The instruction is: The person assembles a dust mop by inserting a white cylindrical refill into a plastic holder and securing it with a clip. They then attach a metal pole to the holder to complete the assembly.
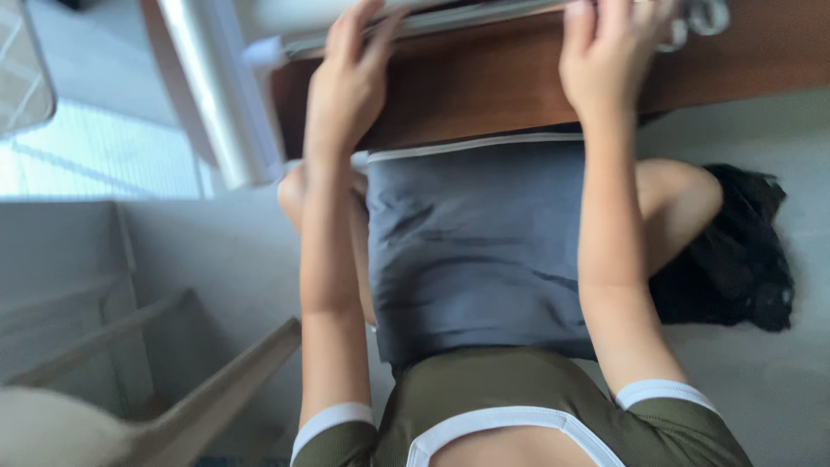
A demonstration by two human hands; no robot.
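Both my arms reach forward over my lap to the edge of a brown wooden table [484, 86]. My left hand [346, 82] rests with fingers spread on the table edge, its fingertips touching a flat pale object [415, 22] that lies on the tabletop. My right hand [605, 52] lies over the same edge farther right, fingers curled down onto that flat object, next to a metal ring-shaped thing [700, 17]. The picture is blurred, so what the flat object is cannot be told. A grey cushion [475, 242] lies on my lap below the table.
A white table leg or post [216, 95] slants down at the left of the table. A black crumpled cloth [735, 251] lies on the pale floor at the right. A light wooden chair frame [173, 380] stands at the lower left, with a bright window area behind it.
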